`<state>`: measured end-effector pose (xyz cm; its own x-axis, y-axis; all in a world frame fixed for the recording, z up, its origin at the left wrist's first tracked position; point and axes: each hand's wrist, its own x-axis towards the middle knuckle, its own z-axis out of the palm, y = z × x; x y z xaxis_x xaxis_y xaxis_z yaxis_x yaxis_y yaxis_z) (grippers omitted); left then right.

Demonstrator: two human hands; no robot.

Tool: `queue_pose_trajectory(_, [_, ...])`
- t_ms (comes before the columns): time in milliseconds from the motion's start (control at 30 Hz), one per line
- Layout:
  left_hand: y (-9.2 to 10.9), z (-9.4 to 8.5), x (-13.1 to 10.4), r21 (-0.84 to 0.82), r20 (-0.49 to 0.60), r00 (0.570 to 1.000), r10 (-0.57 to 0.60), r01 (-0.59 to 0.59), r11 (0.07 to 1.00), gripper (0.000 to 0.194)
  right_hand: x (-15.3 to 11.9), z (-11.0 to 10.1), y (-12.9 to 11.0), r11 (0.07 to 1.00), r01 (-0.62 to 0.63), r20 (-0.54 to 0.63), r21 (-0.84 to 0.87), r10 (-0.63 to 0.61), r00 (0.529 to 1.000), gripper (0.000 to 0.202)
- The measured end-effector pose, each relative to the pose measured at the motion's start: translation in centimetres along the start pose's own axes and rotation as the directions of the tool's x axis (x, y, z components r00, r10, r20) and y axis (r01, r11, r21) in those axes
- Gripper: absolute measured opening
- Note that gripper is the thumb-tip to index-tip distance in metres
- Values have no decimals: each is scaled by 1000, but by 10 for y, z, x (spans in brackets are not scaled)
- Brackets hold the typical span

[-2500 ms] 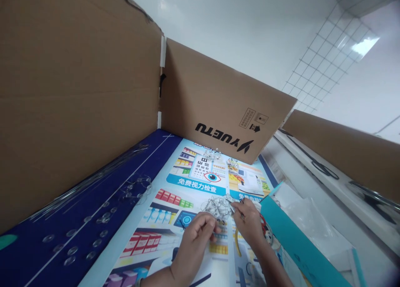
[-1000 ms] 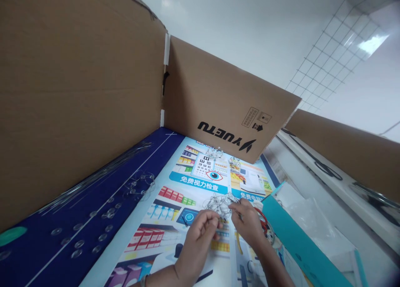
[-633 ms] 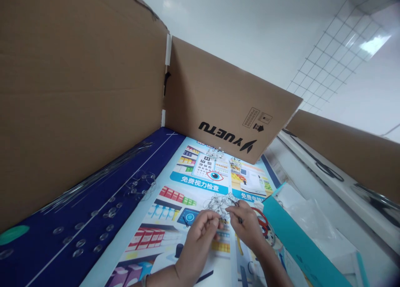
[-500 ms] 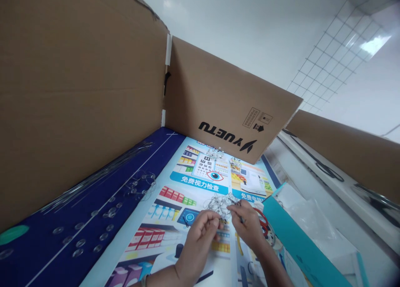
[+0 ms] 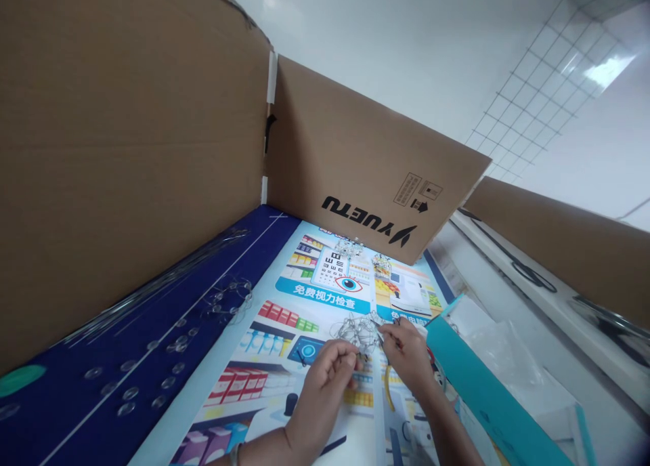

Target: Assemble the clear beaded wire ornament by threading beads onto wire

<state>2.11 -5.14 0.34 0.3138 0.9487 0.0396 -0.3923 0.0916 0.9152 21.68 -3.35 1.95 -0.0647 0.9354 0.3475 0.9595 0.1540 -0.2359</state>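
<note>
Bench: a printed poster covers the bench under both hands; a dark blue strip runs along it well to the left of the left hand.
Room: cardboard panels stand as walls left of and beyond the hands; above them a white ceiling with a grid fitting.
Wire pile: a tangle of thin wire pieces lies on the poster just beyond the fingertips of both hands.
Left hand: the left hand has thumb and fingers pressed together on a small wire piece at the near edge of the pile.
Right hand: the right hand pinches at the pile's right edge; what it grips is too small to make out.
Beside: a teal board lies just right of the right hand; clear discs are scattered on the blue strip.
Hard to see: both forearms are cut off at the bottom edge; the single wires blur together.
Change: the right hand has shifted slightly further out toward the pile since half a second ago, and the left has stayed put.
</note>
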Motion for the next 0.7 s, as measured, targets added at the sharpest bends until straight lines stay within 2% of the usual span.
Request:
queue_pose_trajectory(267, [-2, 1, -1, 11, -6, 1000, 7, -7, 1000, 20, 15, -7, -27, 987, 58, 182, -147, -31, 983, 22])
queue_pose_trajectory(500, [-2, 3, -3, 31, -2, 999, 42, -42, 999, 19, 20, 0, -45, 928, 32, 236, -371, 61, 970, 22])
queue_pose_trajectory(700, [1, 3, -4, 25, 11, 999, 40, -40, 999, 20, 20, 6, -51, 875, 43, 292, -481, 114, 950, 24])
